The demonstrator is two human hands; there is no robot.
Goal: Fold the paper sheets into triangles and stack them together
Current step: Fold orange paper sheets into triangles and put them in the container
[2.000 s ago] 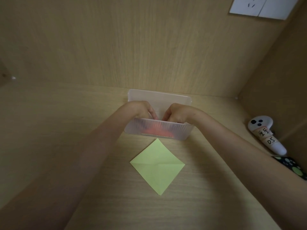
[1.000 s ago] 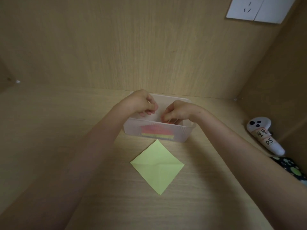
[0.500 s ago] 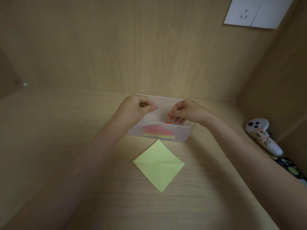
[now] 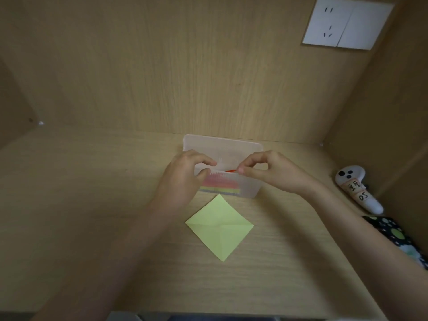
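- Wood-grain counter (image 4: 92, 205) spreads pale and matte beneath us.
- At its back we see a frosted plastic box (image 4: 245, 188) with coloured sheets (image 4: 220, 184) stacked inside.
- Our right hand (image 4: 271, 172) pinches a thin orange sheet (image 4: 229, 170) at the rim.
- Our left hand (image 4: 183, 179) curls at the box's near wall; we cannot tell whether it grips.
- A creased green square (image 4: 218, 228) lies flat just before the box.

The square paper sheet (image 4: 219, 227) is pale yellow-green. Red, yellow and green bands show through the frosted plastic box (image 4: 251, 189). The black cloth (image 4: 393, 232) at right has green dots.
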